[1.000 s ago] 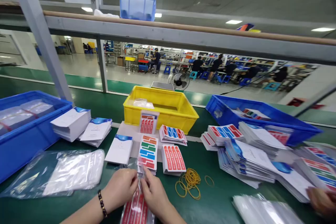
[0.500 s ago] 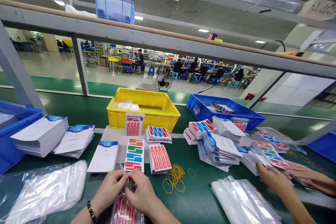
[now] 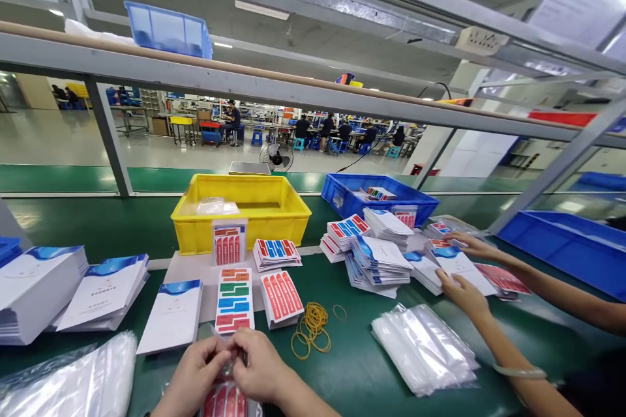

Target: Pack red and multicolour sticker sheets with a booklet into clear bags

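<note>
One clear packet of red labels, toward the near edge of the worktop, top pinched by left hand and right hand, fingertips together; slick film could slip, spilling labels.

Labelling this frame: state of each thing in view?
Clear plastic bag of red-printed cards: held, seal hidden
Left hand: closed on it
Right hand: closed on it
Yellow plastic bin: open, part-filled
Blue plastic bin, centre-right: open, part-filled
Yellow rubber bands: loose, unstretched
Clear plastic sleeves, right: stacked flat
</note>
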`<state>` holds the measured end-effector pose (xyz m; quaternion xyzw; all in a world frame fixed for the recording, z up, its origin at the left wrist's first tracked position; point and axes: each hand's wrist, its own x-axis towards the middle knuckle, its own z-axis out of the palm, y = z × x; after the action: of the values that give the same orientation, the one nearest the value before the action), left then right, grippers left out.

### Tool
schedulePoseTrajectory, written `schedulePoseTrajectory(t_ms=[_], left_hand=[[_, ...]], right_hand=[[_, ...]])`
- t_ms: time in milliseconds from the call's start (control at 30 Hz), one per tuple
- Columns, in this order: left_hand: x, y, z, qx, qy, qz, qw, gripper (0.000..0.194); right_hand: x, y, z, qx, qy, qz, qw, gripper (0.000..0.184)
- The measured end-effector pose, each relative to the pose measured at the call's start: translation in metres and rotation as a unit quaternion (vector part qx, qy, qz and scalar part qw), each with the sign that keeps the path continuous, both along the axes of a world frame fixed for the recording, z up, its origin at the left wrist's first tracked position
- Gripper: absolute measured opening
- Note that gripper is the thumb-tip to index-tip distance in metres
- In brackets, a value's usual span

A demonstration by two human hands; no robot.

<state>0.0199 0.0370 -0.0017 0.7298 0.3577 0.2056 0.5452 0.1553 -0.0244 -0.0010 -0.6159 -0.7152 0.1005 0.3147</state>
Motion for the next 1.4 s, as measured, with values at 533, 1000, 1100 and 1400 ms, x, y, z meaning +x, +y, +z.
schedulePoseTrajectory(t_ms=[533,1000,1100,1400], left_hand=[[-0.001,0.004,-0.006,-0.065,-0.006,0.067,0.996,0.047],[-0.033,0.006,0.028,0.325,0.05,-0.126,0.936,0.016],[-0.037,0.005,0.039,0.284,0.095,-0.138,0.944,0.023],[-0.024,-0.01,0.027,0.099,0.087,-0.21,0.969,0.012]], right_hand=[[-0.003,0.0,0.0,0.117,-0.118,-0.082,0.983,0.029],[0.028,-0.023,0.044,-0.065,-0.047,0.12,0.989,0.011],[0.038,-0.032,0.064,-0.101,-0.023,0.181,0.978,0.006],[-0.008,0.038,0.046,0.031,-0.097,0.14,0.985,0.015]])
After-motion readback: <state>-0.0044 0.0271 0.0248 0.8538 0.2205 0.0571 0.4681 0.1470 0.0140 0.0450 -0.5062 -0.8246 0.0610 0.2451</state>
